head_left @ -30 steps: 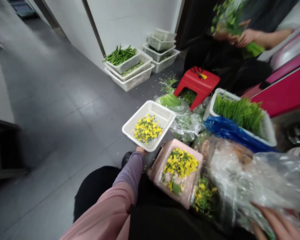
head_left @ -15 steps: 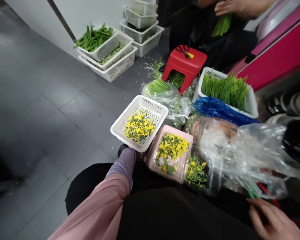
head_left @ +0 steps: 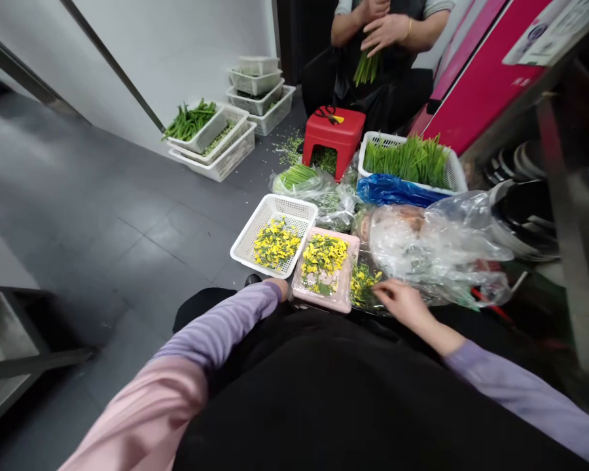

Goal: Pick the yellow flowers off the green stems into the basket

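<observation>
My right hand (head_left: 406, 305) reaches into the edge of a small heap of yellow-flowered sprigs (head_left: 362, 285), its thumb and fingertips pinched together on them. My left hand (head_left: 283, 288) is by the near side of the pink tray and the white basket; the sleeve shows, but its fingers are hidden. The pink tray (head_left: 347, 302) has yellow flowers with green stems (head_left: 324, 255) spread in it. To its left, the white perforated basket (head_left: 246, 243) holds a pile of yellow flowers (head_left: 277, 244).
Clear plastic bags (head_left: 412, 252) lie to the right. Beyond are a blue bag (head_left: 395, 191), a basket of green stalks (head_left: 407, 160) and a red stool (head_left: 336, 131) with scissors (head_left: 328, 116). Behind it, a co-worker's hands (head_left: 385, 31) hold green stalks. Baskets (head_left: 226, 163) stand by the wall.
My right hand has moved left and forward from the lower right corner to the flower heap. My left arm stays by the basket. The view has shifted, showing more of the co-worker.
</observation>
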A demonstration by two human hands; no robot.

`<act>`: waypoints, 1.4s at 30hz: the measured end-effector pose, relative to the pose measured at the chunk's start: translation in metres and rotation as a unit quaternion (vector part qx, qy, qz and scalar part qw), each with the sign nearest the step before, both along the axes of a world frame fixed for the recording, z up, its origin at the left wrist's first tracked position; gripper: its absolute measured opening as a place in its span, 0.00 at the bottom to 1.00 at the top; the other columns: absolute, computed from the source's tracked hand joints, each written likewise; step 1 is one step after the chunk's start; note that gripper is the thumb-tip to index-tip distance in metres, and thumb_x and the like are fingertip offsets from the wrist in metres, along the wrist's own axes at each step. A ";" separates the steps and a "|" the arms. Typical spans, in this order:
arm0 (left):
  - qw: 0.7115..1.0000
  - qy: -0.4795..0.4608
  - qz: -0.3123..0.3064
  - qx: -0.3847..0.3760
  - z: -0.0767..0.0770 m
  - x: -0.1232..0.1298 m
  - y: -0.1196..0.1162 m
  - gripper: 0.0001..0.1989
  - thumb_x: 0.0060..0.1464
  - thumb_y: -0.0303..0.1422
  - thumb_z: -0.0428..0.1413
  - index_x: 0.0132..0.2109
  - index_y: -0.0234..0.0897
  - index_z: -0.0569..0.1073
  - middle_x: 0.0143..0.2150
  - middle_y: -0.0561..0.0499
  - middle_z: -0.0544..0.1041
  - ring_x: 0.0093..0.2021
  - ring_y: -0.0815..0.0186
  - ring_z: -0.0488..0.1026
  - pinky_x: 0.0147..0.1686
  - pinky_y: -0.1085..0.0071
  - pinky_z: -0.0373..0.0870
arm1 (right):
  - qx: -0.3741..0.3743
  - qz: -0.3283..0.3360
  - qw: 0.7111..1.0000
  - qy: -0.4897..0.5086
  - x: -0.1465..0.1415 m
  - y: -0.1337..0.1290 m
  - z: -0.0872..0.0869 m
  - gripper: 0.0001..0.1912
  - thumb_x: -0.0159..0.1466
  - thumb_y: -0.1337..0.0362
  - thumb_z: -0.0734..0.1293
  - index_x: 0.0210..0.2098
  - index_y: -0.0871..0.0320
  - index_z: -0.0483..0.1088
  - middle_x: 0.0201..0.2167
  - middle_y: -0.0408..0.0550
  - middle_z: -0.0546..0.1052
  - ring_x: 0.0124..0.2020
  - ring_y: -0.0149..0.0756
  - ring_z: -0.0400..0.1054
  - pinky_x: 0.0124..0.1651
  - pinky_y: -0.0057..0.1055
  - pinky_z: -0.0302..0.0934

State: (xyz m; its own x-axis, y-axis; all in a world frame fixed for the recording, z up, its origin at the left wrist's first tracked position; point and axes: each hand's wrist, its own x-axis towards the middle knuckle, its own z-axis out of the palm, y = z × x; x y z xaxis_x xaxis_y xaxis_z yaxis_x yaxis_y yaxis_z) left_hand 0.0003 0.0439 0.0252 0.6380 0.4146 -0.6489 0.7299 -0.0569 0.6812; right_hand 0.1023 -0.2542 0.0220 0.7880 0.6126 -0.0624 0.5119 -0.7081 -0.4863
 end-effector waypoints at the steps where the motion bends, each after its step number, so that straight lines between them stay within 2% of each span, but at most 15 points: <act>1: 1.000 -0.001 -0.028 -0.007 0.013 -0.009 -0.004 0.09 0.46 0.33 0.57 0.29 0.29 0.72 0.27 0.48 0.71 0.34 0.65 0.70 0.33 0.73 0.66 | 0.006 -0.005 0.999 0.044 0.003 0.021 -0.009 0.10 0.56 0.63 0.60 0.30 0.57 0.72 0.33 0.49 0.75 0.35 0.37 0.68 0.39 0.29 0.58; 4: 0.981 -0.038 -0.157 -0.109 0.049 -0.037 -0.024 0.11 0.46 0.37 0.55 0.29 0.32 0.72 0.18 0.52 0.68 0.22 0.70 0.68 0.21 0.78 0.62 | 0.039 -0.106 0.976 0.184 0.012 0.083 -0.034 0.06 0.52 0.67 0.64 0.27 0.59 0.72 0.31 0.52 0.76 0.37 0.39 0.68 0.41 0.29 0.58; 5: 0.971 -0.060 -0.179 -0.148 0.057 -0.043 -0.032 0.12 0.47 0.39 0.53 0.31 0.32 0.71 0.18 0.53 0.68 0.19 0.72 0.67 0.18 0.78 0.60 | 0.053 -0.154 0.958 0.236 0.014 0.101 -0.041 0.04 0.51 0.69 0.64 0.25 0.60 0.72 0.29 0.53 0.76 0.35 0.39 0.68 0.39 0.29 0.58; 7: 0.966 -0.095 -0.167 -0.174 0.058 -0.048 -0.049 0.13 0.48 0.39 0.52 0.32 0.32 0.70 0.17 0.54 0.66 0.15 0.74 0.63 0.15 0.79 0.56 | 0.053 -0.187 0.936 0.294 0.017 0.127 -0.053 0.04 0.51 0.69 0.64 0.20 0.62 0.70 0.19 0.53 0.73 0.27 0.38 0.69 0.32 0.29 0.60; 10: 0.974 -0.106 -0.075 -0.186 0.030 -0.033 -0.064 0.10 0.50 0.36 0.49 0.31 0.31 0.69 0.16 0.55 0.65 0.13 0.76 0.60 0.14 0.79 0.54 | 0.042 -0.205 0.913 0.349 0.018 0.147 -0.069 0.10 0.52 0.68 0.64 0.15 0.60 0.66 0.08 0.48 0.66 0.15 0.33 0.63 0.20 0.28 0.58; 13: 0.981 -0.048 0.007 -0.188 -0.009 -0.010 -0.064 0.08 0.50 0.32 0.49 0.29 0.31 0.67 0.17 0.55 0.64 0.13 0.77 0.58 0.14 0.79 0.53 | 0.049 -0.238 0.891 0.384 0.018 0.151 -0.079 0.11 0.53 0.69 0.63 0.15 0.60 0.63 0.06 0.44 0.63 0.11 0.30 0.59 0.15 0.25 0.55; 15: 0.981 -0.024 0.028 -0.191 -0.026 0.002 -0.063 0.07 0.50 0.31 0.50 0.28 0.31 0.67 0.17 0.55 0.64 0.13 0.77 0.57 0.13 0.79 0.52 | 0.062 -0.258 0.876 0.402 0.017 0.148 -0.079 0.11 0.55 0.70 0.61 0.17 0.60 0.62 0.07 0.43 0.63 0.10 0.28 0.58 0.14 0.24 0.55; 21: 0.966 -0.036 0.070 -0.245 -0.032 0.023 -0.071 0.06 0.50 0.31 0.50 0.31 0.31 0.65 0.20 0.55 0.63 0.16 0.77 0.58 0.15 0.80 0.54 | 0.108 -0.288 0.837 0.453 0.000 0.121 -0.051 0.08 0.57 0.70 0.60 0.21 0.62 0.62 0.14 0.45 0.70 0.11 0.24 0.59 0.15 0.22 0.57; 24: 0.964 -0.006 0.075 -0.253 -0.034 0.030 -0.080 0.11 0.49 0.37 0.52 0.32 0.31 0.64 0.23 0.53 0.65 0.19 0.76 0.60 0.18 0.78 0.59 | 0.134 -0.294 0.823 0.467 -0.012 0.105 -0.037 0.08 0.56 0.70 0.60 0.21 0.62 0.63 0.16 0.46 0.71 0.12 0.24 0.60 0.16 0.21 0.58; 26: 0.952 0.002 0.047 -0.301 -0.036 0.034 -0.084 0.15 0.50 0.41 0.50 0.33 0.31 0.64 0.23 0.53 0.66 0.21 0.75 0.62 0.21 0.77 0.62 | 0.160 -0.277 0.830 0.458 -0.020 0.098 -0.031 0.09 0.56 0.68 0.61 0.19 0.61 0.63 0.14 0.45 0.70 0.12 0.24 0.59 0.15 0.22 0.57; 29: 0.929 -0.033 0.019 -0.367 -0.037 0.039 -0.089 0.16 0.52 0.43 0.48 0.34 0.32 0.65 0.21 0.54 0.65 0.18 0.75 0.63 0.22 0.75 0.64 | 0.168 -0.220 0.870 0.409 -0.031 0.095 -0.024 0.10 0.55 0.64 0.61 0.18 0.59 0.63 0.11 0.43 0.68 0.11 0.27 0.59 0.15 0.24 0.55; 33: 0.923 -0.087 0.035 -0.373 -0.030 0.045 -0.092 0.10 0.52 0.35 0.50 0.35 0.31 0.64 0.22 0.54 0.67 0.14 0.75 0.61 0.17 0.75 0.61 | 0.142 -0.163 0.910 0.354 -0.041 0.095 -0.013 0.09 0.55 0.63 0.59 0.20 0.58 0.64 0.12 0.41 0.69 0.11 0.29 0.60 0.16 0.26 0.56; 37: 0.896 -0.129 0.040 -0.423 -0.017 0.046 -0.086 0.07 0.52 0.31 0.50 0.34 0.29 0.65 0.25 0.50 0.70 0.20 0.72 0.67 0.20 0.75 0.64 | 0.111 -0.096 0.945 0.292 -0.037 0.083 0.001 0.07 0.52 0.61 0.63 0.26 0.58 0.68 0.15 0.41 0.70 0.13 0.28 0.61 0.20 0.26 0.55; 40: 0.869 -0.129 0.012 -0.477 -0.008 0.043 -0.076 0.07 0.54 0.30 0.48 0.34 0.28 0.66 0.27 0.47 0.72 0.26 0.69 0.71 0.27 0.72 0.67 | 0.152 -0.119 0.959 0.209 -0.028 0.074 0.013 0.13 0.52 0.58 0.64 0.35 0.57 0.69 0.18 0.41 0.71 0.16 0.28 0.61 0.22 0.25 0.54; 42: 0.851 -0.122 -0.029 -0.509 -0.003 0.040 -0.071 0.08 0.54 0.30 0.48 0.35 0.27 0.67 0.29 0.45 0.73 0.28 0.68 0.71 0.31 0.68 0.68 | 0.197 -0.160 0.947 0.197 -0.020 0.073 0.019 0.16 0.52 0.56 0.63 0.36 0.58 0.69 0.19 0.41 0.71 0.17 0.28 0.60 0.22 0.25 0.53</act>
State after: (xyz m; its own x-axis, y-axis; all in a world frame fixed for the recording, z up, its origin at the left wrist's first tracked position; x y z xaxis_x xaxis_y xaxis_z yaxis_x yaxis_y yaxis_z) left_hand 0.0406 -0.0272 0.0226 0.8052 -0.3206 -0.4989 0.5759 0.6233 0.5290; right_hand 0.0819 -0.1811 0.0414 0.9008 0.3825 -0.2057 0.0259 -0.5201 -0.8537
